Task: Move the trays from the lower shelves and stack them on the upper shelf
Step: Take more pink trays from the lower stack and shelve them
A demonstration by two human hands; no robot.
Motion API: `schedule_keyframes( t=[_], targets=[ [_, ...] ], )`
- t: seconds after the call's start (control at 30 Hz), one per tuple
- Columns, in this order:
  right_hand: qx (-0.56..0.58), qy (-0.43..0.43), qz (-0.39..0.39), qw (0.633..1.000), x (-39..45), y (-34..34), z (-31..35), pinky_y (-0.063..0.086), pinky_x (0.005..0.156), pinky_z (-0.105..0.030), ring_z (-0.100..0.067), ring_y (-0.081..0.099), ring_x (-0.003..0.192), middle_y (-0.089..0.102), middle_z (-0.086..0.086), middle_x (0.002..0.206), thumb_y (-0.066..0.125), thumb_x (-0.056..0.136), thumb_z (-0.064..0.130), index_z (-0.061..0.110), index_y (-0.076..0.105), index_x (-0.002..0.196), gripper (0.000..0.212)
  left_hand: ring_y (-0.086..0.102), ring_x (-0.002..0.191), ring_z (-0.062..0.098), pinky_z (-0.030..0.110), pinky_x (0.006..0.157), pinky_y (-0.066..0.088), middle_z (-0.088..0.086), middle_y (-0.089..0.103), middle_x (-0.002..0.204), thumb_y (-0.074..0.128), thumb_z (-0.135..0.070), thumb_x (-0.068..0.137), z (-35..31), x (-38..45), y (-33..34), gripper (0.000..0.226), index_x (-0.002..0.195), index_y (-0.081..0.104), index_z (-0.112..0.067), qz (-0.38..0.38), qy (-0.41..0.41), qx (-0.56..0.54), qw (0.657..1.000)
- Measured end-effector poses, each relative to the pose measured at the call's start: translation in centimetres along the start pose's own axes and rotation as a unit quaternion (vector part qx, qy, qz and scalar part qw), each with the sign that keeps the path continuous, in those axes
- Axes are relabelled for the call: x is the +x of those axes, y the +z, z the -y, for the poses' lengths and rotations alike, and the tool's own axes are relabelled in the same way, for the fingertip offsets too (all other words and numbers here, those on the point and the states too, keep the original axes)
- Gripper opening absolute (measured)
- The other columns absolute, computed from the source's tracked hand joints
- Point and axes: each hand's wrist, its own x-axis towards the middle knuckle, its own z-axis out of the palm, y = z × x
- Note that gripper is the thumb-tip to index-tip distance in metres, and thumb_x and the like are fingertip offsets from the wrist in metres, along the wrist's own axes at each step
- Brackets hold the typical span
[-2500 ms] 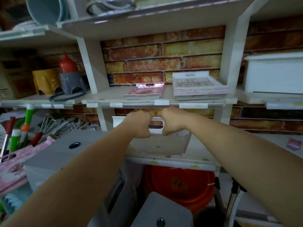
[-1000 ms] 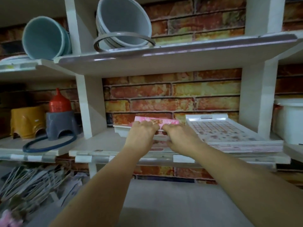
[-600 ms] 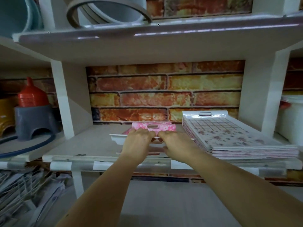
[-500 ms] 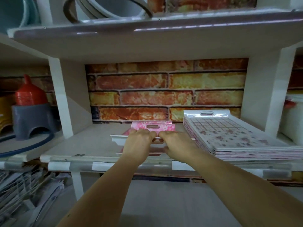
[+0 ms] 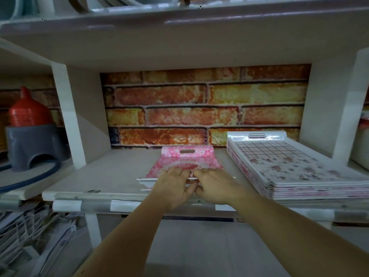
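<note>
Pink tray [image 5: 184, 162] on shelf [image 5: 99, 176]; left hand [image 5: 173, 186], right hand [image 5: 214, 186] flat on its rim.

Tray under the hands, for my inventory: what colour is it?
Pink floral tray, clearest in the head view.

Small tray [image 5: 184, 163] on the middle of the shelf [image 5: 111, 176], left hand [image 5: 173, 185] and right hand [image 5: 216, 186] side by side on its near edge, stack of trays [image 5: 295, 172] just right, stool [image 5: 34, 144] far left beyond the shelf post [image 5: 68, 116], brick wall [image 5: 199, 108] behind
</note>
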Motion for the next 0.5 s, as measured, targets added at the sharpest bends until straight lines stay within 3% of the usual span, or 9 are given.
schedule_keyframes(
  t=[0.13,0.27,0.5],
  targets=[
    [-0.017,0.011,0.030,0.999,0.1,1.1,-0.2,0.035,0.098,-0.037,-0.025,0.051,0.117,0.055,-0.010,0.127,0.041,0.097,0.034,0.011,0.045,0.127,0.038,0.037,0.126,0.020,0.031,0.105,0.026,0.004,0.045,0.134,0.029,-0.045,0.099,0.1,0.2,1.2,0.046,0.131,0.045,-0.016,0.035,-0.010,-0.013,0.999],
    [-0.003,0.022,0.081,0.996,-0.3,2.7,-0.3,0.036,0.094,-0.037,-0.026,0.049,0.116,0.053,-0.012,0.125,0.041,0.098,0.042,0.014,0.042,0.130,0.043,0.039,0.123,0.020,0.032,0.103,0.027,0.003,0.047,0.131,0.025,-0.047,0.100,0.0,0.0,3.0,0.046,0.130,0.044,-0.019,0.072,-0.016,0.009,0.997],
    [0.003,0.031,0.066,0.997,-0.3,3.5,-0.3,0.034,0.097,-0.037,-0.026,0.047,0.118,0.049,-0.010,0.127,0.047,0.095,0.040,0.017,0.037,0.135,0.048,0.043,0.119,0.021,0.033,0.101,0.029,0.002,0.050,0.128,0.025,-0.047,0.099,0.0,0.1,3.5,0.045,0.128,0.045,-0.018,0.070,-0.014,0.016,0.997]
  ],
)
